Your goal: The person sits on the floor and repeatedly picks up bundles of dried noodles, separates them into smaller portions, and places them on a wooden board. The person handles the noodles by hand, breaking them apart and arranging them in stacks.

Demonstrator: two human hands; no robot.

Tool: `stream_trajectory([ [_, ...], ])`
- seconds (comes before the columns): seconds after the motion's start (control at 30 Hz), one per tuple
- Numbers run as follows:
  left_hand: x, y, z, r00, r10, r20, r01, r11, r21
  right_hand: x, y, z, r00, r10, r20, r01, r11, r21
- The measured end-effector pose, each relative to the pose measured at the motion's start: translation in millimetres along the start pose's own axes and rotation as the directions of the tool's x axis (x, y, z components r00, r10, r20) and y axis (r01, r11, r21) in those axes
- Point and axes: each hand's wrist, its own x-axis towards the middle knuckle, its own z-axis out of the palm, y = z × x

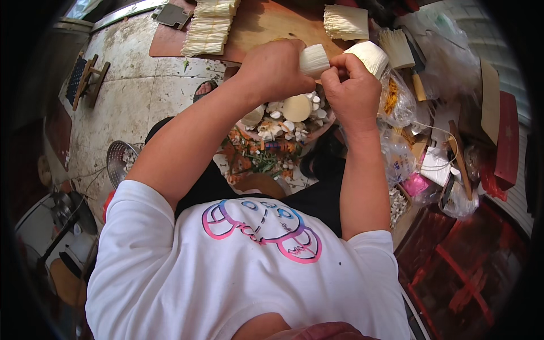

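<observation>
My left hand (275, 68) is wrapped around a bundle of thin white stalks (315, 59), which look like enoki mushrooms. At the bundle's right end, the thumb and fingers of my right hand (358, 93) are pinched together; what lies between them is too small to make out. Tied bundles (209, 28) of the same stalks lie in a row on the wooden board (266, 25), and another bundle (345, 22) lies at its right. Below my hands, a basin holds white scraps and a round cut end (297, 107). A white bundle (368, 58) sits behind my right hand.
A knife's wooden handle (418, 86) and a plastic bag of orange bands (392, 96) are to the right, among bags and boxes. A metal colander (118, 163) stands at left on the dirty tiled floor (130, 85). A small wooden stool (90, 82) is farther left.
</observation>
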Motion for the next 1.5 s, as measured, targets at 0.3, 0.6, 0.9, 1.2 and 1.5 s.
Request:
stream_trajectory([
  [0.3,5.7,-11.3,-12.7,0.994,-0.076,0.081,0.102,0.907,-0.408,9.1,12.3,-10.5,0.987,0.141,0.075,-0.149,0.983,0.108],
  [0.6,12.5,-12.0,-24.6,0.981,-0.193,0.018,0.156,0.733,-0.662,-13.1,-4.0,10.8,0.840,0.082,0.537,0.107,0.944,-0.313],
  [0.9,27.6,-28.9,-20.6,0.977,-0.202,-0.069,0.112,0.759,-0.641,-32.8,-2.4,25.6,0.589,0.031,0.808,0.355,0.888,-0.293],
  [1.2,31.5,-34.0,-16.6,0.983,-0.179,-0.052,0.107,0.773,-0.625,-42.3,-7.8,37.0,0.577,0.000,0.816,0.349,0.904,-0.247],
  [1.5,30.0,-31.8,-15.5,0.985,-0.172,-0.031,0.116,0.773,-0.623,-47.5,-15.9,36.8,0.563,0.064,0.824,0.334,0.894,-0.297],
])
